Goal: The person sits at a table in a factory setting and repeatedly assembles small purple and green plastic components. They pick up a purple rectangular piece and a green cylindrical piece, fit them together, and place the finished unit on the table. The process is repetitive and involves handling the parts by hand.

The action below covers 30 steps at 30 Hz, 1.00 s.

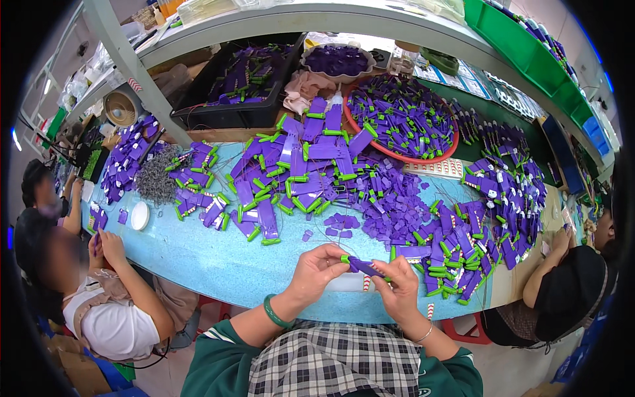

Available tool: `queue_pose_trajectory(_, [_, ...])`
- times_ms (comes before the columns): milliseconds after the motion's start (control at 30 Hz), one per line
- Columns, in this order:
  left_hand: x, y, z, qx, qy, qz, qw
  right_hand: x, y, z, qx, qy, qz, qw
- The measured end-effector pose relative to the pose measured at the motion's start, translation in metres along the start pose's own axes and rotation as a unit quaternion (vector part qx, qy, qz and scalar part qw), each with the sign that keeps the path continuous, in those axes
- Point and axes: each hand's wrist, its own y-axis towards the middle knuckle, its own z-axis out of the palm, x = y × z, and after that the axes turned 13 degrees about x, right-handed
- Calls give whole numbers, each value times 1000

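My left hand [319,270] and my right hand [399,286] meet over the near edge of the light blue table [218,255]. Together they pinch a small purple plastic piece with a green end [362,265]. The left fingers grip its green tip, the right fingers its purple end. A green bangle sits on my left wrist, a thin bracelet on the right. Just beyond my hands lie loose small purple parts [387,205] and piles of purple-and-green pieces [456,255].
A red-rimmed tub [402,122] and a black crate [241,83] hold more purple-and-green pieces. A heap of metal springs [157,178] lies left. One person [109,298] works at the left, another [569,284] at the right. A grey shelf post [132,73] rises at the back.
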Motion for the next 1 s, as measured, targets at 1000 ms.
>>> queue_pose_trajectory(1000, [-46,0,1,141,436,-35,888,6,58,-16,279,-126,-70,950])
